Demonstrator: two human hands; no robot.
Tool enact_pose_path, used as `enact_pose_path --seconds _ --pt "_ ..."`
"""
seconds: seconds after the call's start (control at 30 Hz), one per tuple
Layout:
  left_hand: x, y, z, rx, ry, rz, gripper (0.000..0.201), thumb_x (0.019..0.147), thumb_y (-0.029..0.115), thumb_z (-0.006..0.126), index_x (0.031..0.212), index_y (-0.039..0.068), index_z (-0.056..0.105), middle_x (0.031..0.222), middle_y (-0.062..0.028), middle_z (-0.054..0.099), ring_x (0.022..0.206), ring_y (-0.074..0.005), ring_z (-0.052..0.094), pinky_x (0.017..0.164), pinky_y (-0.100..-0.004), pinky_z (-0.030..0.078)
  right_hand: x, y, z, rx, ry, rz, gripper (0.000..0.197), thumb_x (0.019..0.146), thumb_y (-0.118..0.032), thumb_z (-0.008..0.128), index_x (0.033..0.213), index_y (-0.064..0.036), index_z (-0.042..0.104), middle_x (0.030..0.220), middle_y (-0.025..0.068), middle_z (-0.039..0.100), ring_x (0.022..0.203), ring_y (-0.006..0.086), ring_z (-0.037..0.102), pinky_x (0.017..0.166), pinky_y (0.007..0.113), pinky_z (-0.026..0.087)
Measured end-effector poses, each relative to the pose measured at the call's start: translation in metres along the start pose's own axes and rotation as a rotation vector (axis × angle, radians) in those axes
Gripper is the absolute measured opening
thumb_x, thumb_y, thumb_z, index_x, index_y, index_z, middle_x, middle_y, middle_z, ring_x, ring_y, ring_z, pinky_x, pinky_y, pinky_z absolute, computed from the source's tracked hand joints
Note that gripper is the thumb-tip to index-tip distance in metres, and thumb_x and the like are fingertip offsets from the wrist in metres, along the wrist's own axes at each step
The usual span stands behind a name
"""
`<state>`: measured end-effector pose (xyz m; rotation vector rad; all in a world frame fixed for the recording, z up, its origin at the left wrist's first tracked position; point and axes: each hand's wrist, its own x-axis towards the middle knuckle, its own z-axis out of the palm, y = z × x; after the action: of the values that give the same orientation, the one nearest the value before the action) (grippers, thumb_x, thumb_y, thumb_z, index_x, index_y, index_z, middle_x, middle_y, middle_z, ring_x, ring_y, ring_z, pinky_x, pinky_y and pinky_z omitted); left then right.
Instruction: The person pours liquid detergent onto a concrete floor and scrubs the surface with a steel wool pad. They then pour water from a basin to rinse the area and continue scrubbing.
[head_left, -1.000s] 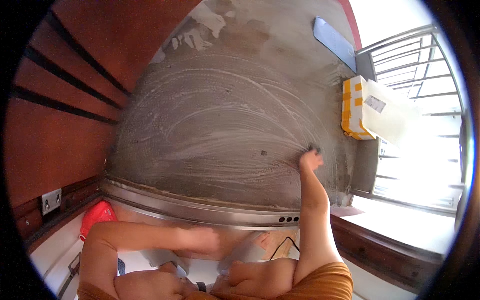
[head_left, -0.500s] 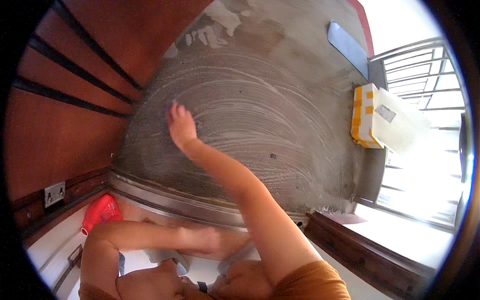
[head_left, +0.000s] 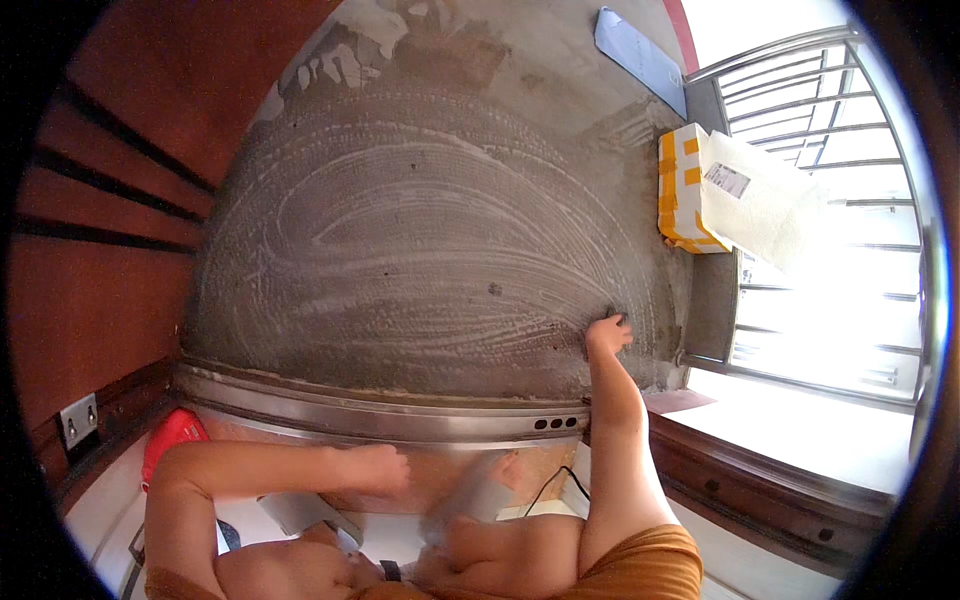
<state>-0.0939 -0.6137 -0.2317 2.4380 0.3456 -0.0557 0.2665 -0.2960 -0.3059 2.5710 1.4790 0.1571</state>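
The grey cement floor [head_left: 400,220] is covered with curved, whitish soapy streaks. My right hand [head_left: 608,335] presses down at the right side of these streaks, with its arm stretched forward. Its fingers curl around a small dark thing [head_left: 618,318], too little of which shows to name. My left hand [head_left: 380,470] is held near my body with the fingers curled in, over the near side of the metal door sill [head_left: 400,418]. Nothing shows in that hand.
A reddish-brown door [head_left: 110,200] stands along the left, with a red bottle [head_left: 172,438] below it. On the right are a white foam box [head_left: 690,190] with yellow tape, a blue-grey board [head_left: 640,60] and metal railings [head_left: 800,90]. A dark wooden frame [head_left: 740,475] borders the near right.
My right hand has swept from the left of the floor to the right, near the sill. My left hand stays near my body. The view has shifted somewhat.
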Motion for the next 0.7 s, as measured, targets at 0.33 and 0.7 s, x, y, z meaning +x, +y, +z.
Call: enact_pose_path --seconds 0.33,0.7 --pt "0.008 0.016 -0.022 0.076 0.130 0.025 0.012 0.076 0.016 0.056 0.075 0.008 0.064 0.076 -0.0053 0.063 0.077 -0.0216 0.062 0.060 -0.0332 0.051 -0.143 -0.188 -0.043 0.310 0.310 -1.086 0.035 0.081 -0.006 0.050 0.115 -0.0054 0.053 0.114 0.0190 0.052 0.100 0.0354 0.050 0.081 0.044 0.045" --pt "-0.007 0.003 -0.014 0.046 -0.101 -0.007 0.010 0.078 0.016 0.055 0.079 0.008 0.061 0.080 -0.0051 0.062 0.083 -0.0216 0.061 0.061 -0.0331 0.050 -0.190 -0.044 -0.048 0.269 -0.169 -1.516 0.039 0.087 -0.016 0.049 0.125 -0.0120 0.052 0.132 0.0146 0.046 0.109 0.0344 0.050 0.091 0.043 0.042"
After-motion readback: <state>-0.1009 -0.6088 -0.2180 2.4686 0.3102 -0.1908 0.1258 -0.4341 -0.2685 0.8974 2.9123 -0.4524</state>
